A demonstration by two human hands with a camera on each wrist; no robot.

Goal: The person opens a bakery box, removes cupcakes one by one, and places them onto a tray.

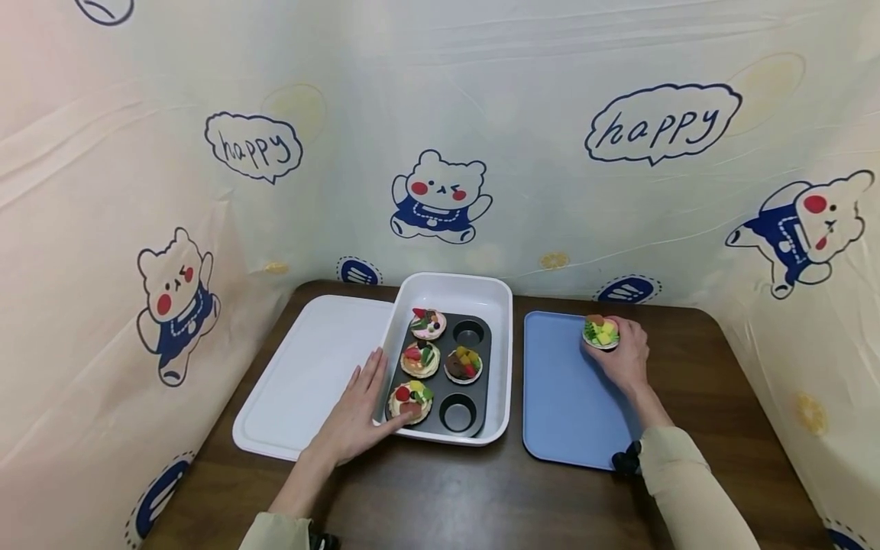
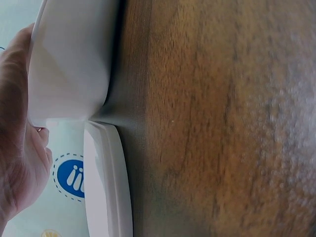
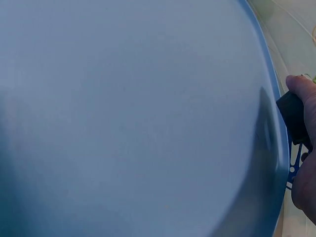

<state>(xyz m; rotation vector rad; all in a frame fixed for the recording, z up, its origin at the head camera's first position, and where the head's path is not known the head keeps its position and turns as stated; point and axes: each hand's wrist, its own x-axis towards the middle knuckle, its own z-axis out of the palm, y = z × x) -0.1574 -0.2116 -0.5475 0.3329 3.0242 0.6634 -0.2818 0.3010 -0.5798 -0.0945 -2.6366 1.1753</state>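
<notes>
Right sleeve (image 1: 694,489) nearest, over table (image 1: 426,500). Right hand (image 1: 629,355) grasps topped cupcake (image 1: 601,331) at far right of blue tray (image 1: 567,397); tray contact unclear. Left hand (image 1: 357,412) unclenched, fingers extended at rim of white bin (image 1: 510,359). Muffin tin (image 1: 443,388) inside: two vacant wells (image 1: 457,412). Step, as judged: cupcake transfer. Next move calls for steady grip, toppings uppermost.

Right grip (image 1: 624,353) is partly hiding cupcake (image 1: 600,333); bin (image 1: 457,288) is hiding right side of white tray (image 1: 302,374); head view is cropping right sleeve (image 1: 687,485).
</notes>
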